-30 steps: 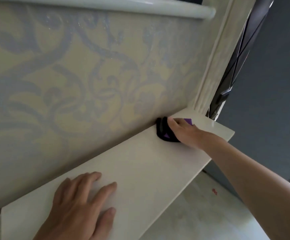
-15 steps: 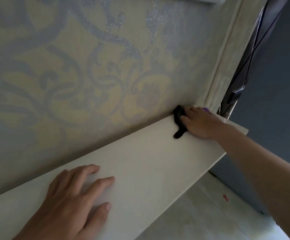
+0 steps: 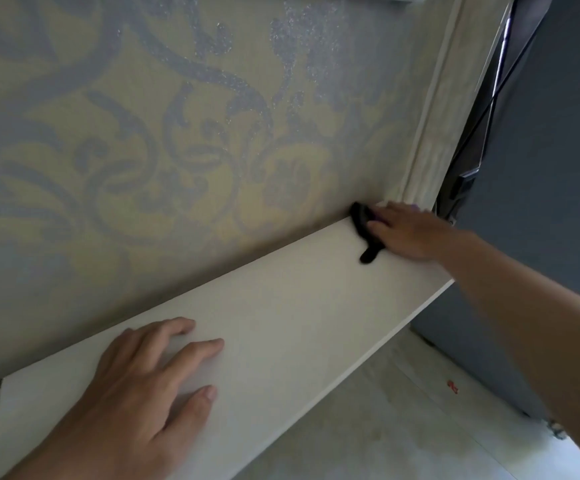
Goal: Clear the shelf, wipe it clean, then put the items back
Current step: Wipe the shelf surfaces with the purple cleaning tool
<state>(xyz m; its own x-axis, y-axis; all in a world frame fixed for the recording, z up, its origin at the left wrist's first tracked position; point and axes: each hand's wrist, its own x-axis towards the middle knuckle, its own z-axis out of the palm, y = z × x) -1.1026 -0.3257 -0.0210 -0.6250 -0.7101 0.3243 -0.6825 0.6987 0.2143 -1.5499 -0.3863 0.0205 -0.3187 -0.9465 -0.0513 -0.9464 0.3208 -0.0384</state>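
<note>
A: Where is the cloth (image 3: 363,223) at this moment?

B: It is under the fingers of the right hand (image 3: 406,233), at the far end of the shelf (image 3: 299,306). The black fabric sticks out past the fingertips toward the patterned wall (image 3: 177,133), and one thin tail comes out on the thumb side. A little purple shows beside the fingers.

A: Does the hand grip it?

B: I think not. The fingers lie almost straight over the cloth and press it down on the board. They are not curled round it.

A: What is different from one second ago?

B: Then the cloth was a wider bundle in front of the fingertips. Now the hand covers most of it. It sits tight in the back corner, touching the wall, just beside the pale moulding (image 3: 434,133).

A: And the left hand (image 3: 136,393)?

B: It stays where it was. Its fingers are spread and relaxed, flat on the near part of the shelf. They hold nothing and are well apart from the cloth.

A: What does this mean for the task?

B: In my judgement the wiping has reached the far corner. The long board between the two hands is probably the next part to wipe. The items, which I cannot see here, are not put back yet.
</note>
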